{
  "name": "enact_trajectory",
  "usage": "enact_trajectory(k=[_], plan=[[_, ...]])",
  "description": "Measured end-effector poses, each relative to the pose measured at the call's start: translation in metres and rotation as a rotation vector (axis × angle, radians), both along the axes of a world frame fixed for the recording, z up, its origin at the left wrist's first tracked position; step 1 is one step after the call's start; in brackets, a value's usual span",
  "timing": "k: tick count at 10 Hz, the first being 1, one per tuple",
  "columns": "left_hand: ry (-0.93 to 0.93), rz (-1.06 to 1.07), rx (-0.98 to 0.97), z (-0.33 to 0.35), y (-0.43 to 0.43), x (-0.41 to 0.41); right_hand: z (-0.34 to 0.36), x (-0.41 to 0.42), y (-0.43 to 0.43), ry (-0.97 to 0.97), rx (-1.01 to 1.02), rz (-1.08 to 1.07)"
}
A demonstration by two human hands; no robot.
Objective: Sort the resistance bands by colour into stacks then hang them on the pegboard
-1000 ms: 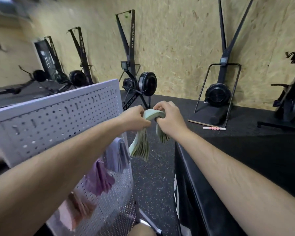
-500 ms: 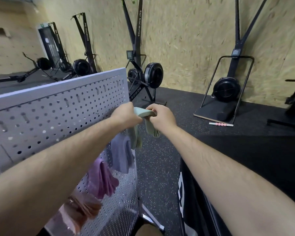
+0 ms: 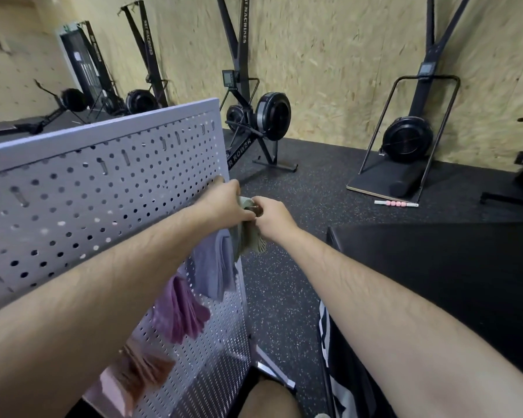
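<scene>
At pegboard (image 3: 103,191) right edge: green bands (image 3: 249,241) pinched at top fold by left grip (image 3: 224,203), right grip (image 3: 274,216). Light, floppy; best kept bunched, imo.

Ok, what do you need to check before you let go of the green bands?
1. Both the left hand and right hand grip the green bands: ok.
2. Green bands sit at the pegboard right edge, beside the blue bands: ok.
3. Green bands hooked on a peg: cannot tell, the hands hide it.
4. Visible green bands all one colour: ok.
5. Blue bands, purple bands and pink bands hang in separate bunches: ok.
</scene>
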State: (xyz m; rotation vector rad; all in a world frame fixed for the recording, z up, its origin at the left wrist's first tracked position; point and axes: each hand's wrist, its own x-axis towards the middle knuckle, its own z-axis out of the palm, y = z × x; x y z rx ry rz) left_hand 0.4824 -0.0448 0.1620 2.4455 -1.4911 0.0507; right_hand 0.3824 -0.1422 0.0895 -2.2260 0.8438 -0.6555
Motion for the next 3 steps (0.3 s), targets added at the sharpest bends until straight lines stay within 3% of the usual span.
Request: enact_trajectory(k=[1, 2, 3], plan=[[-0.05, -0.026, 0.054, 0.006, 0.002, -0.002, 0.003, -0.011, 0.003, -0.004, -0.001, 0.037], [-0.16, -0.028, 0.134, 0.009, 0.006, -0.006, 0.017, -0.037, 0.014, 0.089, -0.12, 0.032], [-0.356, -0.033, 0.077, 0.013, 0.008, -0.026, 0.036, -0.066, 0.024, 0.178, -0.31, -0.056]])
